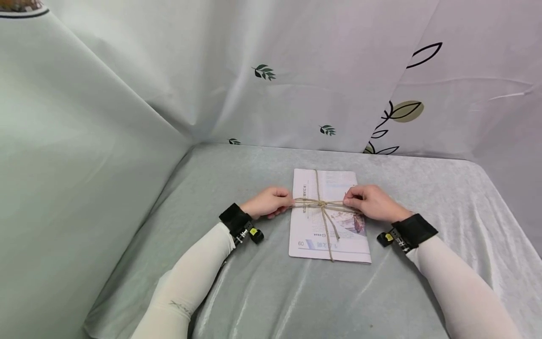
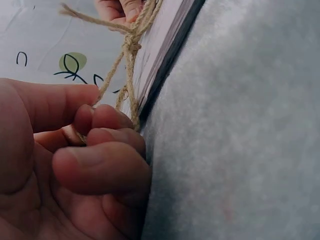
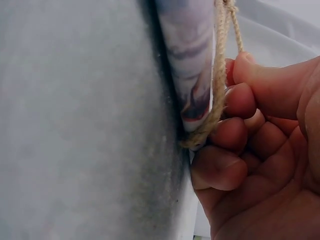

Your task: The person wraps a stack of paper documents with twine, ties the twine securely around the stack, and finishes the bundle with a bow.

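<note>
A folded newspaper bundle (image 1: 311, 235) lies flat, with twine (image 1: 317, 183) running across it both ways and knotted near its middle. My left hand (image 1: 271, 201) is at the bundle's left edge and pinches a strand of the twine (image 2: 116, 64) between thumb and forefinger. At the right edge my right hand (image 1: 371, 202) pinches another strand, its curled fingers against the paper's side in the right wrist view. Both strands stretch from the knot (image 1: 323, 204) toward the hands. Loose twine ends (image 1: 332, 225) trail from the knot toward the near edge.
A grey cloth (image 1: 254, 282) with soft wrinkles covers the table. Pale sheets with printed leaves (image 1: 264, 72) hang behind, and another sheet (image 1: 84, 155) rises along the left. Each wrist wears a black strap (image 1: 417, 230) with a small camera (image 1: 256, 234).
</note>
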Tool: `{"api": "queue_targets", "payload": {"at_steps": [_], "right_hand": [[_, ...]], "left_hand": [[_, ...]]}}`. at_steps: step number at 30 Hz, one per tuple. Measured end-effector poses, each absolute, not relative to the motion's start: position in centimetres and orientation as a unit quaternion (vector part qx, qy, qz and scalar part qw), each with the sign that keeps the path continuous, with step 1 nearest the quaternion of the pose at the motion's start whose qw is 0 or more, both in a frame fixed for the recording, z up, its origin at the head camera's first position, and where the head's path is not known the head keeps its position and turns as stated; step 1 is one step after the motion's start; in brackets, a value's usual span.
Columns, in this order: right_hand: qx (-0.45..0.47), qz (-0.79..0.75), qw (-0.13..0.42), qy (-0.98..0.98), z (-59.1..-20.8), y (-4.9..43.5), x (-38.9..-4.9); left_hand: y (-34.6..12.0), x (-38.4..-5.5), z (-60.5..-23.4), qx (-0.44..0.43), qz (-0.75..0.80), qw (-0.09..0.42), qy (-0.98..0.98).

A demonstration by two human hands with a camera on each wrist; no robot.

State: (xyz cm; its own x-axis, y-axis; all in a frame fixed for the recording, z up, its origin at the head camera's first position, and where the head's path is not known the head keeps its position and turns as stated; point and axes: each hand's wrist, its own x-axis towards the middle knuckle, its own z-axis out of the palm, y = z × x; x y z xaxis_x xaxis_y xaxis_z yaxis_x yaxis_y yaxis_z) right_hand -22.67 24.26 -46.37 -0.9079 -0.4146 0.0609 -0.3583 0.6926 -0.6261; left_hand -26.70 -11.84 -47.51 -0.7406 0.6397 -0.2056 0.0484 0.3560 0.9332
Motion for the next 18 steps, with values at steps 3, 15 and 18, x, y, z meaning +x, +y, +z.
{"api": "queue_targets", "payload": {"at_steps": [3,15,18], "right_hand": [[-0.202,-0.336,0.055,0.918,-46.33,24.32,-22.73],[-0.189,-0.371,0.052,0.908,-46.01,24.44,-22.38],[-0.177,-0.403,0.051,0.896,-45.98,24.39,-22.35]], "left_hand": [[-11.97,-26.75,-47.40,0.223,0.520,0.285,0.774],[-12.21,-26.74,-47.04,0.226,0.523,0.291,0.768],[-12.15,-26.91,-47.18,0.227,0.529,0.275,0.770]]}}
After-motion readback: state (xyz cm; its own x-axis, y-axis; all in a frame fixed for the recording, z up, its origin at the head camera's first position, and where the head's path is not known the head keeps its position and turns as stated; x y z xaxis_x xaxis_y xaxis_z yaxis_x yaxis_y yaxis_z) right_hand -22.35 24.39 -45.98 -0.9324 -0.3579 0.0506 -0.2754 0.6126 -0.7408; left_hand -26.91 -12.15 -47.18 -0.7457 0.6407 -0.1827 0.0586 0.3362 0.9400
